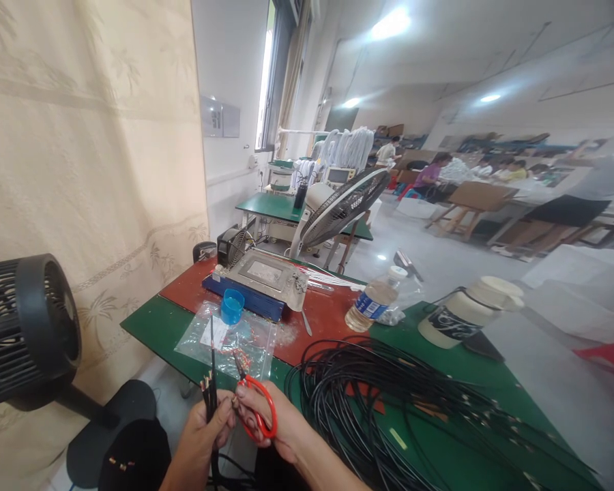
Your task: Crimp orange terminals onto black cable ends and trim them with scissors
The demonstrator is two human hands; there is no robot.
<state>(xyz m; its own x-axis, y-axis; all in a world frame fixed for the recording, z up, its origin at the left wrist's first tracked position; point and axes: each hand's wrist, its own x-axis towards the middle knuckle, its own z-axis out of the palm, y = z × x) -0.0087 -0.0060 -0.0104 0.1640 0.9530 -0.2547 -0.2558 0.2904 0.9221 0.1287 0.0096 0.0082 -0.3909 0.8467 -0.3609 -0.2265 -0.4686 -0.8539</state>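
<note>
My left hand [203,428] is closed around a thin bundle of black cables [211,382] that sticks upward from the fist, its stripped ends showing near the top. My right hand [271,419] is closed on red-handled scissors [256,402], whose short blades point up and left toward the cable ends. Both hands are at the near edge of the green table [148,324]. A large coil of black cable [389,402] lies on the table just right of my right hand.
A clear plastic bag [225,341] with small parts and a blue cap [232,305] lie ahead. Behind them sit a flat machine [258,276], a water bottle [373,300] and a white jar [465,310]. A black fan [25,327] stands left; people work far right.
</note>
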